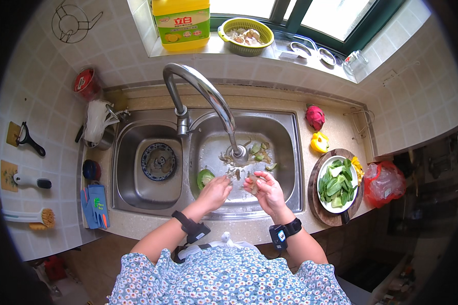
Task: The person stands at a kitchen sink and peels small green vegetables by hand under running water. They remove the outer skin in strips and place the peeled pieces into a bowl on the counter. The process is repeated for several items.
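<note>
Over the right basin of the steel sink [294,183], my right hand [268,191] holds a translucent greyish shrimp [254,184] between thumb and fingers, palm partly turned up. My left hand [215,193] hovers in the same basin with its back towards me; its fingertips point inward, and whether they pinch anything is hidden. Just behind that hand sits a green bowl [204,177], partly covered by it. Shrimp shells and heads [229,158] lie scattered around the drain, mixed with green vegetable scraps [258,149]. The chrome faucet [210,85] arches over the basin.
A blue-and-white plate [148,176] rests in the left basin [123,190]. To the right, a white pan of leafy greens [336,185] stands on a round wooden board [315,207], near a yellow pepper [319,142] and dragon fruit [315,117]. Blue gloves [95,207] lie left.
</note>
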`<state>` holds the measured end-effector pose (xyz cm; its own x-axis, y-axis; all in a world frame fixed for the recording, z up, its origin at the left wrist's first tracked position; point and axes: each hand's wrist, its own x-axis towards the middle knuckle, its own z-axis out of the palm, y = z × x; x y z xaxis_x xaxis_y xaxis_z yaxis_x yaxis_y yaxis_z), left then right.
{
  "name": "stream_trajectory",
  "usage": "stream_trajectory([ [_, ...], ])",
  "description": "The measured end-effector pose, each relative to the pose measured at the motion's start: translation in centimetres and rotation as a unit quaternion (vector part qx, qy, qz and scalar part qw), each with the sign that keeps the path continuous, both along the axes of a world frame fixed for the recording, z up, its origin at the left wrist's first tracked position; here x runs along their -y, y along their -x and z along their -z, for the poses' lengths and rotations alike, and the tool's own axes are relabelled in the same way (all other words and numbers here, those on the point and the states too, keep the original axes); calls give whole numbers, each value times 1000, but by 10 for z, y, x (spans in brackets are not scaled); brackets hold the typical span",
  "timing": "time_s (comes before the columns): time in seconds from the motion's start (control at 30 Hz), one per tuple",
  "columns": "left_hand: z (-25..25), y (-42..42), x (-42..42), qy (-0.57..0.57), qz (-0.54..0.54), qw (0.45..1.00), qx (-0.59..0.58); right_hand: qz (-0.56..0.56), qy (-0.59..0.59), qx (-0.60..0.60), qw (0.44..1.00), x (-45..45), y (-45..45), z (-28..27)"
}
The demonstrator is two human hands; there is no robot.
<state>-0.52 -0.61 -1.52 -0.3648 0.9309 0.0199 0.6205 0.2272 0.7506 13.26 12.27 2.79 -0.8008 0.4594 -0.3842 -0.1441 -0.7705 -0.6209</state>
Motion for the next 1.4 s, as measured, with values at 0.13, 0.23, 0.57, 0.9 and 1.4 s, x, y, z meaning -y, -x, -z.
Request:
stream_trajectory([
  [0.13,-25,-14,-11,-131,-43,988,65,7,-2,37,999,7,4,4],
  [0.23,-33,-20,-18,-111,-59,984,128,18,-53,66,996,13,10,-2],
  [0.57,-21,-26,-22,-44,-104,902,416,3,-205,111,972,28,16,11],
  [0.9,-42,-21,-22,-16,-111,935,335,9,-246,187,951,32,15,16],
  [1.4,-37,-17,-19,-33,-94,969,225,-76,-223,179,955,23,16,9],
])
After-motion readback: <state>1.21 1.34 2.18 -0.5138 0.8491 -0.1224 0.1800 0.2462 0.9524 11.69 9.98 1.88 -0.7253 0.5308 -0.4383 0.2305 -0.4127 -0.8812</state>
